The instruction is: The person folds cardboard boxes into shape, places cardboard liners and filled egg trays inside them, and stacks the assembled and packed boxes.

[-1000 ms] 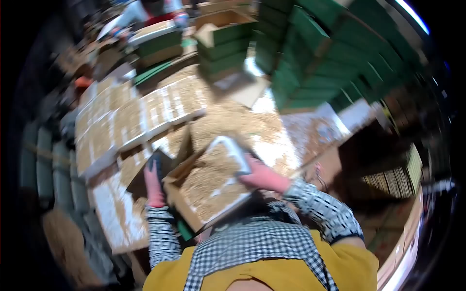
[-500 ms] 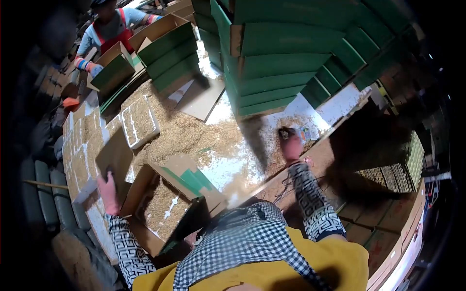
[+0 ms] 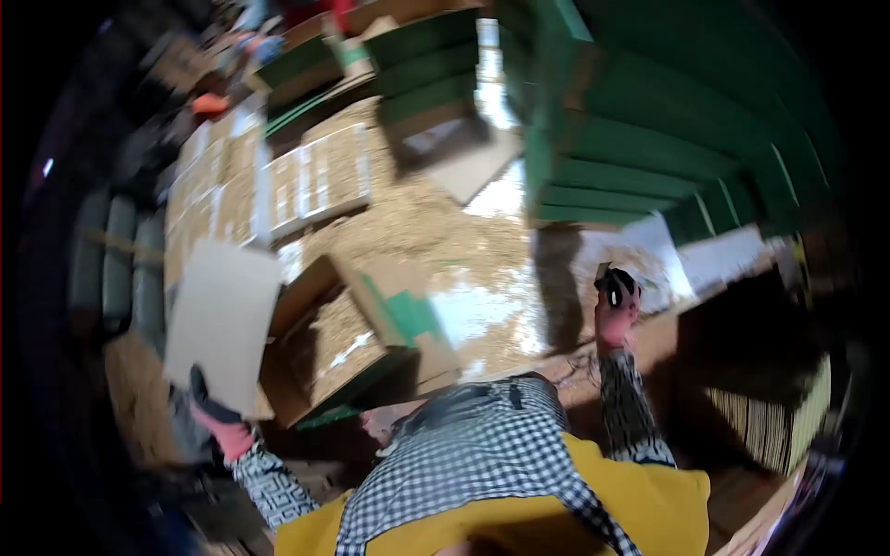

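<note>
My left hand (image 3: 219, 417), in a pink glove with dark fingers, grips the lower edge of a flat grey-brown cardboard sheet (image 3: 224, 320). To its right stands an open cardboard box (image 3: 281, 382) with green outer faces. Inside lies a white-edged block covered in tan, sawdust-like material (image 3: 343, 332). My right hand (image 3: 616, 310), gloved alike, is raised over the table's right edge. Its dark fingers are curled, and a small object with a tan edge shows at them, too blurred to name.
Tall stacks of green cardboard (image 3: 630, 139) stand at the back right. Tan loose material (image 3: 417, 227) covers the white tabletop, with filled white trays (image 3: 320, 176) at the left. A bundle of corrugated sheets (image 3: 769, 417) lies right. A co-worker's gloved hand (image 3: 267, 48) is behind green boxes.
The view has turned, shifting the scene right. My left hand has drawn the cardboard sheet nearer, and it now faces me flat. My right hand has come up off the tabletop with its fingers curled.
</note>
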`<act>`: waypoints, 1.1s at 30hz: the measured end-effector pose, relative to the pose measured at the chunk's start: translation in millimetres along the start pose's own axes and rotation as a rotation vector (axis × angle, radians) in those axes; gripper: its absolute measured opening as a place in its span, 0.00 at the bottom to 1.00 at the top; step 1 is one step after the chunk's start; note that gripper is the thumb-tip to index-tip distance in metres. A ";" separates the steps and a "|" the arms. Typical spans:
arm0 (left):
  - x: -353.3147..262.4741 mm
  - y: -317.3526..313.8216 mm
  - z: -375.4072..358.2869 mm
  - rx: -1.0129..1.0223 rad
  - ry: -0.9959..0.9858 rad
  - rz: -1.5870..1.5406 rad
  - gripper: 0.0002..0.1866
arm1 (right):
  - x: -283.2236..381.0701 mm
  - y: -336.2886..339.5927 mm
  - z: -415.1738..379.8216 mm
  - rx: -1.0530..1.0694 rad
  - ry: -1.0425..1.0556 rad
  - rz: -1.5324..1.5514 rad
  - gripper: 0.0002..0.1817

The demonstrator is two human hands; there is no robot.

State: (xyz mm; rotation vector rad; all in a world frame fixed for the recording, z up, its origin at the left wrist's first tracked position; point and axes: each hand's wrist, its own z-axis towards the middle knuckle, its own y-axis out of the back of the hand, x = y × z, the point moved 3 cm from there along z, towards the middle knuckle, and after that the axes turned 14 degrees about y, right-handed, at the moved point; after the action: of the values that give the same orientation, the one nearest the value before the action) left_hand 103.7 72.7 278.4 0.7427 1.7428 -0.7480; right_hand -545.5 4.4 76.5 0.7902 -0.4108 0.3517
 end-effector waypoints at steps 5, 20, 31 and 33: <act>42.4 29.4 -14.4 -0.155 0.095 -0.028 0.33 | 326.7 -15.9 67.1 0.397 0.899 0.828 0.17; 55.6 -45.3 4.0 0.188 -0.341 1.951 0.43 | 407.1 -155.7 4.0 1.353 1.277 0.262 0.29; 1.0 30.4 -3.3 0.630 -0.241 1.396 0.24 | 367.5 -75.2 112.8 0.874 -0.044 1.104 0.21; 71.4 31.2 27.8 0.749 -0.143 1.059 0.22 | 366.9 -119.4 68.3 1.307 0.151 0.676 0.22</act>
State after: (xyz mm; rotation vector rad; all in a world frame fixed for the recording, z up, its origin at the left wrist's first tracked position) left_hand 125.6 79.0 198.9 1.8474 0.6786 -0.6356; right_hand -189.7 -69.2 223.1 1.8723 -0.2568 1.3778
